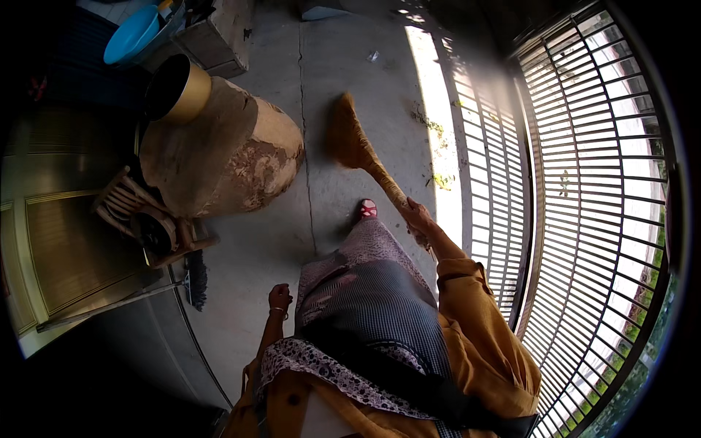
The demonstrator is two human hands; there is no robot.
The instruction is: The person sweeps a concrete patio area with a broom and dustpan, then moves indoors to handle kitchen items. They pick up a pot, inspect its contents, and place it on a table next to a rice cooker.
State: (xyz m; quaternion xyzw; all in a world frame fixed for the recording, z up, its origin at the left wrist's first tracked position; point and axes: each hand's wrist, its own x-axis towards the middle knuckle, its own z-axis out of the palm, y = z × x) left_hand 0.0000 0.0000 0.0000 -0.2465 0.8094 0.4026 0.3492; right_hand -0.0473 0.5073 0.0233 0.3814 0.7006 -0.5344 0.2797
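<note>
Fingers of one left hand [280, 297] are clenched, I see from afar; one right hand [417, 219] grasps one broom [370, 162] by its handle, bristles forward, right of one clay mound [219, 150]. Farther on I count one pot [193, 91], one blue basin [133, 35].

Harsh daylight glares through the fisheye-bent grille [577, 175], the left side dim.

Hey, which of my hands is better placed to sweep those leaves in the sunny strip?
Your right hand, I'd judge: it grips the broom, and the leaves lie off to that side. Your left hand is curled, well away from the broom.
</note>
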